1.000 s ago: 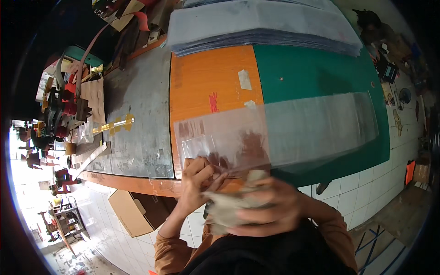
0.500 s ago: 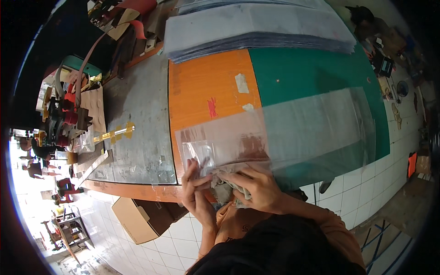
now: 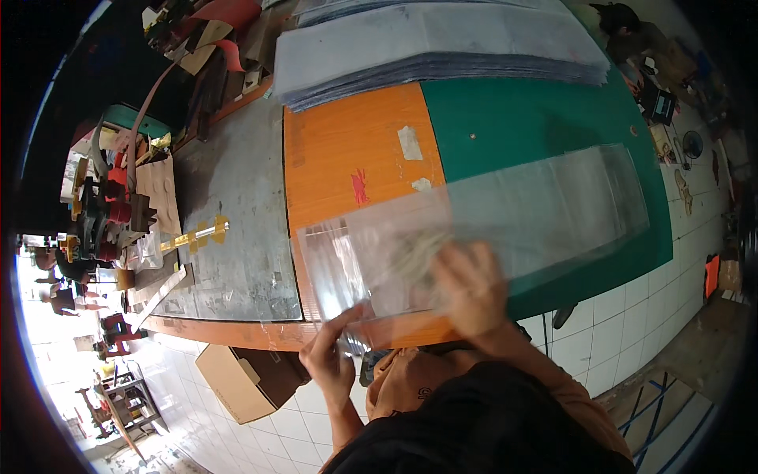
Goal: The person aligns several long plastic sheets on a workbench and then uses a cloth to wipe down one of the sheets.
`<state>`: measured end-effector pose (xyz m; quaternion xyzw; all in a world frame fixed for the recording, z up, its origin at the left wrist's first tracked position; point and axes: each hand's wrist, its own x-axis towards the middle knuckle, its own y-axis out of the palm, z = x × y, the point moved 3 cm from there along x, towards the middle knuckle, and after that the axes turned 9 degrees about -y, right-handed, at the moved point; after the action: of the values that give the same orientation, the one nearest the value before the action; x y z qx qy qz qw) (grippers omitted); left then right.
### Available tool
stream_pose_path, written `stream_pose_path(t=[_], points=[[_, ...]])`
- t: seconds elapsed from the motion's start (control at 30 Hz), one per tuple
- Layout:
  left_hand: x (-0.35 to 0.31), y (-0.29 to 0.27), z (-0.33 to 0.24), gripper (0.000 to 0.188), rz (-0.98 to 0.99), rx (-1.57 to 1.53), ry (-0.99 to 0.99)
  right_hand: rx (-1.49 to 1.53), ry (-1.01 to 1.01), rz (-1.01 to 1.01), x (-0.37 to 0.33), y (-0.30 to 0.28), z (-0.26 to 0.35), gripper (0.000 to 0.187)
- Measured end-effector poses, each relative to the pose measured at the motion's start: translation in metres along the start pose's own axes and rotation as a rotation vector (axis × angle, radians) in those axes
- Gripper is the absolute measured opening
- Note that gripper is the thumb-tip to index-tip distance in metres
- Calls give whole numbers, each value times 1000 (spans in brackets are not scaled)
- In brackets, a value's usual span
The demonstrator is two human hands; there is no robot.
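A long clear plastic sheet (image 3: 553, 197) lies across the orange and green parts of the worktable, its near left corner hanging at the front edge. My left hand (image 3: 330, 359) pinches that corner between thumb and fingers. Smeared by motion, my right hand (image 3: 475, 292) presses a greyish cloth (image 3: 417, 254) against the sheet's upper face, left of its middle. The cloth is blurred, and part of it is hidden beneath my fingers.
A thick stack of clear plastic sheets (image 3: 442, 39) covers the table's far side. A grey metal plate (image 3: 229, 182) lies at left, near red-and-black machinery (image 3: 118, 197). An open cardboard box (image 3: 237, 379) stands on the tiled floor. Another person (image 3: 651, 47) is at far right.
My right hand has carried the cloth away from the front edge onto the sheet, apart from my left hand. My left hand has come slightly nearer, drawing the corner down.
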<state>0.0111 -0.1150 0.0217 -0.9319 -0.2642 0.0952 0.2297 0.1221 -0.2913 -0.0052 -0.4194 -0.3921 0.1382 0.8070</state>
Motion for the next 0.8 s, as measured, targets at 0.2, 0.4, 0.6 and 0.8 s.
stream_pose_path(t=[0.2,0.4,0.6,0.8], points=[[3,-32,-1,41,-31,61,-46,-408,295,59,-6,-70,-118,45],[14,-47,24,27,-148,69,-23,-758,722,94,-36,-125,-184,46],[56,-41,10,31,-84,378,74,157,364,155,-49,-158,-184,31],[70,-73,-1,47,399,448,248,1248,-305,575,1,-189,-169,34]])
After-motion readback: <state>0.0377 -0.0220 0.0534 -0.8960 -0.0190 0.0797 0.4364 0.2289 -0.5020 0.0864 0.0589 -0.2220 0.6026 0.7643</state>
